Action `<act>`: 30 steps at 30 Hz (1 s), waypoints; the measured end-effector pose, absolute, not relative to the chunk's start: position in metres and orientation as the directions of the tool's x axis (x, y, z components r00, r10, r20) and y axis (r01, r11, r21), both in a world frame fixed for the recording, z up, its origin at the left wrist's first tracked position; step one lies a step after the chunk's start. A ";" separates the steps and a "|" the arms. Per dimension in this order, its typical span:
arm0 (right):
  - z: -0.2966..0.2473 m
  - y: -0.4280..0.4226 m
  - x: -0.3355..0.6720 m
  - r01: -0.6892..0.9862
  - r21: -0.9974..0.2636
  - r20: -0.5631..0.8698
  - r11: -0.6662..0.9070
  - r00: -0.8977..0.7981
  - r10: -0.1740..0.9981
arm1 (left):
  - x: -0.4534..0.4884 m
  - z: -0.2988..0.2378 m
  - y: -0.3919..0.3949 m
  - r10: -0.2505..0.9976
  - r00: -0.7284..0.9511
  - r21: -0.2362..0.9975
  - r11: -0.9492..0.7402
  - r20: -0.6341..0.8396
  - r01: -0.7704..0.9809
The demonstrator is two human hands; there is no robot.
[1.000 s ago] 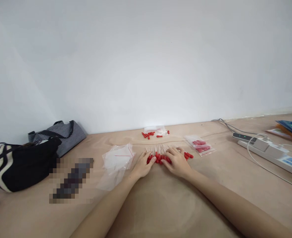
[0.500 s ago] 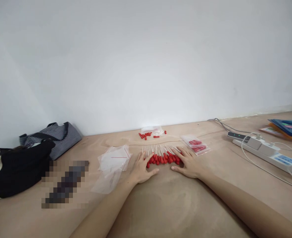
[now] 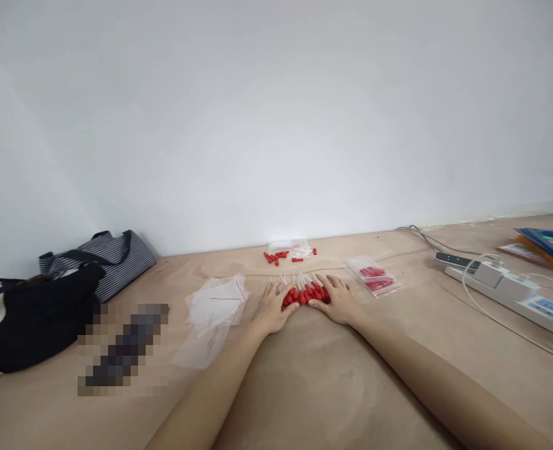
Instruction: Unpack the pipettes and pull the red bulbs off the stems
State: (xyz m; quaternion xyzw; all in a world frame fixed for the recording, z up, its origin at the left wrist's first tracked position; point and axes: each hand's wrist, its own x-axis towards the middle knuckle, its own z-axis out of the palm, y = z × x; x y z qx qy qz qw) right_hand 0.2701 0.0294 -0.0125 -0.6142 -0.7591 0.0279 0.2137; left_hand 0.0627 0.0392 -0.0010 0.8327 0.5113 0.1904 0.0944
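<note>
A pile of droppers (image 3: 307,292) with red bulbs and thin clear stems lies on the table. The bulbs face me and the stems point toward the wall. My left hand (image 3: 274,309) is at the pile's left side, fingers stretched forward and the thumb in front of the bulbs. Opposite it, my right hand (image 3: 339,301) borders the right side in the same way, its fingers apart. Both hands touch the pile's ends, which they partly hide. Neither has its fingers closed round a dropper.
Flat clear zip bags (image 3: 218,300) lie to the left. Behind the pile are loose red bulbs (image 3: 276,256) beside a clear bag (image 3: 288,247). At right are filled bags (image 3: 374,277) and a power strip (image 3: 511,290) with cables. A black bag (image 3: 37,319) stands far left.
My right hand has moved left, pushing the droppers into a narrower pile. My left hand has stayed at nearly the same place, its thumb now closer to the bulbs.
</note>
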 end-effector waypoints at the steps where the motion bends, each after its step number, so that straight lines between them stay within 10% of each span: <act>1: -0.014 0.029 0.268 0.923 -0.308 0.305 0.231 -0.134 0.943 | 0.062 -0.002 0.039 0.887 0.402 0.352 -0.459 0.227 0.815; 9: -0.010 0.034 0.290 0.938 -0.336 0.509 0.089 0.101 0.855 | 0.057 0.002 0.034 0.828 0.421 0.363 -0.547 0.371 0.754; 16: -0.015 0.055 0.353 0.874 -0.357 0.320 -0.330 0.447 0.836 | 0.059 0.002 0.030 0.837 0.380 0.384 -0.526 0.394 0.759; 24: -0.024 0.054 0.364 0.869 -0.433 0.416 -0.239 0.429 0.802 | 0.051 0.002 0.015 0.778 0.342 0.276 -0.537 0.527 0.797; 30: -0.018 0.052 0.363 0.859 -0.455 0.800 0.235 0.279 0.530 | 0.030 0.003 -0.012 0.673 0.447 0.172 -0.645 0.589 0.745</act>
